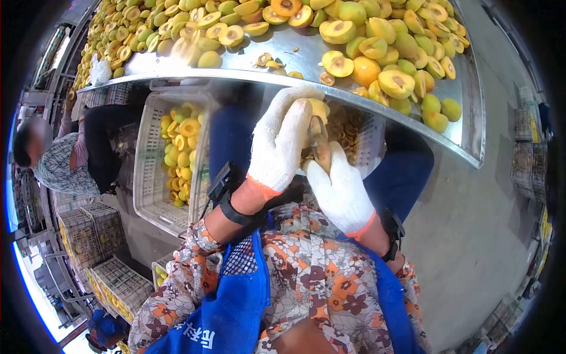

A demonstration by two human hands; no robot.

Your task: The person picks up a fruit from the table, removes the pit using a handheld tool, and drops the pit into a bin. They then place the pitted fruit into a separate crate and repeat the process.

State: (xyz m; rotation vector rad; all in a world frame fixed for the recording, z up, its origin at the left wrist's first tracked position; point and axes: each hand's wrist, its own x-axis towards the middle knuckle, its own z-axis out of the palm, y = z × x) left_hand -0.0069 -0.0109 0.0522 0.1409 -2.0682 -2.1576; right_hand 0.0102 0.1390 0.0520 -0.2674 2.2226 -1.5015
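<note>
Left of your left hand, one white crate [147,177] holds yellow halves, too heaped to count. Your left hand [283,141] is curled round one fruit [320,109], and the glove hides most of it. Just right of that hand, one tool [319,144] stands nearly upright with its tip up at the fruit. Its handle is buried in your right hand [341,192], which is clamped on it. Beyond both hands, the steel surface [295,56] carries more fruit than you could count.
</note>
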